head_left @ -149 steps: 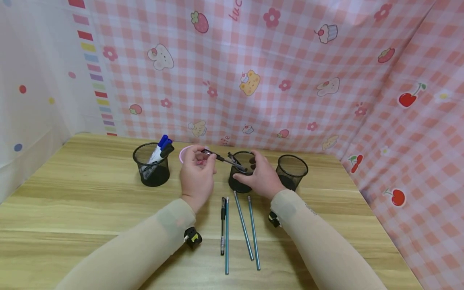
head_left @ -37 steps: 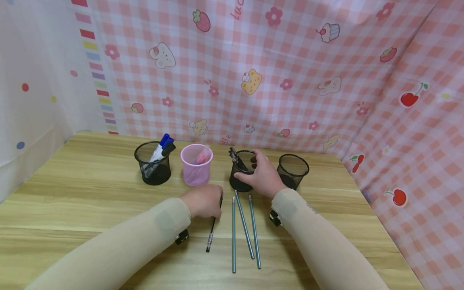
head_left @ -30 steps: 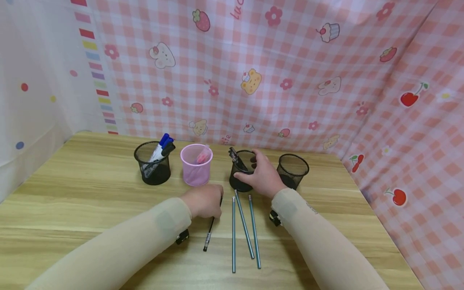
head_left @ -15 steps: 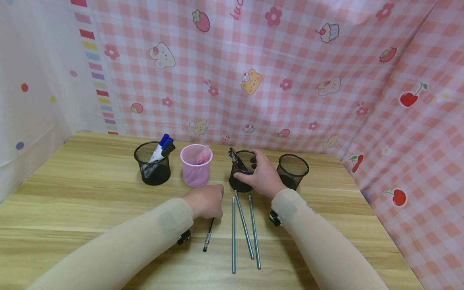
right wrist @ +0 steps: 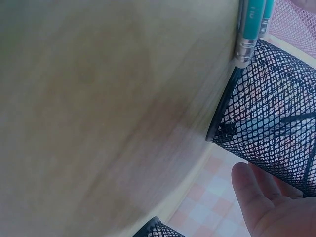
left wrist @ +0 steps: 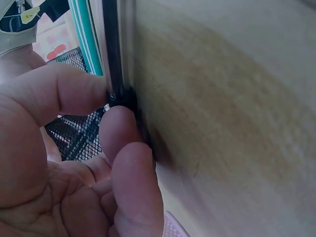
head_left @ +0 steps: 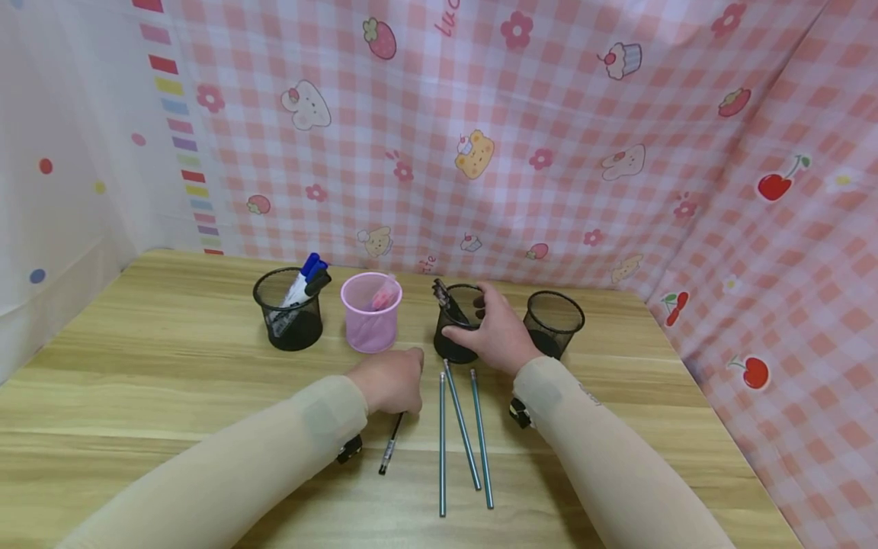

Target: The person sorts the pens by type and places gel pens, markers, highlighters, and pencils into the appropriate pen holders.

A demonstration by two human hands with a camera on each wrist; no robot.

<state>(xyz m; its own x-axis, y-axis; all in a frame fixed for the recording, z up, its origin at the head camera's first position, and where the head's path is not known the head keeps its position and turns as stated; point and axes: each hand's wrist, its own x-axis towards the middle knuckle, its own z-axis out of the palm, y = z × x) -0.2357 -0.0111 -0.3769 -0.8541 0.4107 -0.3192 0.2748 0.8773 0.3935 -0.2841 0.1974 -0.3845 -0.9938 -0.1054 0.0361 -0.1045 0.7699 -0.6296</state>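
Note:
In the head view my left hand (head_left: 387, 383) is low over the table, left of the pencils. Thumb and fingertips pinch a black gel pen (head_left: 389, 450), whose lower end shows below the hand; its upper part is hidden there. The left wrist view shows the fingertips at the dark grip of the pen (left wrist: 112, 44), close along the tabletop. My right hand (head_left: 499, 332) holds a black mesh pen cup (head_left: 449, 347) from its right side, thumb in front and fingers behind. Black pens (head_left: 442, 293) lean inside that cup. It stands upright on the table.
Three teal pencils (head_left: 442, 450) lie between my forearms. A pink mesh cup (head_left: 370, 324) holds something pink. At the left, a black mesh cup (head_left: 295, 328) holds blue and black markers. Another black mesh cup (head_left: 554, 316) stands right of my right hand. A checked cloth (head_left: 439, 114) hangs behind.
My left hand has left the mesh cup and gone down to the gel pen on the table. The pen's lower end has swung left, and one pencil has shifted right. My right hand stays put.

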